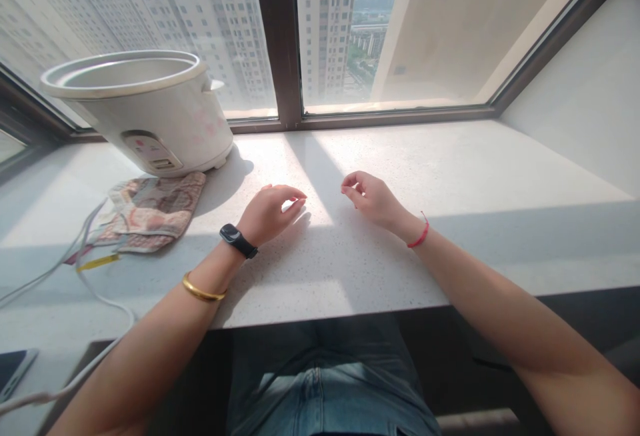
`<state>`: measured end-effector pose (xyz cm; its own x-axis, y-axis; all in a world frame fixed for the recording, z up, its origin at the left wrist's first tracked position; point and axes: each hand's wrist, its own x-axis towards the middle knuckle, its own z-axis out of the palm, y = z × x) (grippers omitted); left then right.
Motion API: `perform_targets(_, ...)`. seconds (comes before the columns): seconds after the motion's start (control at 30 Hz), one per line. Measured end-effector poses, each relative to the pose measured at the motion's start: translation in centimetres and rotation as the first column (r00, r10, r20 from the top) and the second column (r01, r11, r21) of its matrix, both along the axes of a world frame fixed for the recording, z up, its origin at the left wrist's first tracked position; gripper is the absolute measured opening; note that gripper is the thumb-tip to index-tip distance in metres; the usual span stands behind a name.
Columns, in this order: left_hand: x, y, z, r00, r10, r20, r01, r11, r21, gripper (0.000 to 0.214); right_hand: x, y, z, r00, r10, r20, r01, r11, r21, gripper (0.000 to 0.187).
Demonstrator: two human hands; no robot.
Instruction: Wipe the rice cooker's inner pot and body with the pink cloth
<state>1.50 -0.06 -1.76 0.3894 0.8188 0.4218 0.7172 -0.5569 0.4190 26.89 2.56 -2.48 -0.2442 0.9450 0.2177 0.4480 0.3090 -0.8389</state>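
Observation:
My left hand point(274, 209) is over the pale speckled windowsill point(310, 276), thumb and fingertips brought together in a loose pinch with a small gap behind them. Nothing shows between those fingertips. To its right, a short distance apart, my right hand point(369, 196) is curled, thumb close to the index finger, and I see nothing in it. Both sets of fingertips point towards each other. Nearest to my left hand is a patterned cloth mitt or pad point(155, 213), lying in front of a white electric cooker pot point(160, 116) with no lid on.
A grey-white power cord point(107, 299) winds along the left side, near a yellow strip point(99, 263). At the lower left corner lies a phone-like device point(16, 371). Window frames point(280, 43) bound the back, and a white wall point(585, 83) stands at right.

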Motion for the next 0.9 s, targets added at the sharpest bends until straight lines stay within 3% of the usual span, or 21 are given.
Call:
perform_targets(0.13,-0.2,0.1,0.0,1.0,0.009,-0.007,-0.009,1.0,0.001,0.022,0.9,0.7,0.0,0.996,-0.021,0.088,0.013,0.996,0.09,0.011)
perform_targets(0.37,-0.3,0.1,0.0,1.0,0.011,-0.021,-0.011,1.0,0.006,0.022,1.6,1.0,-0.3,0.978,-0.043,0.206,0.026,0.996,0.085,0.012)
perform_targets(0.9,-0.3,0.1,0.0,0.999,0.016,-0.038,-0.016,1.0,-0.001,0.023,0.8,0.9,-0.3,0.994,0.033,-0.106,-0.042,0.996,-0.085,0.008)
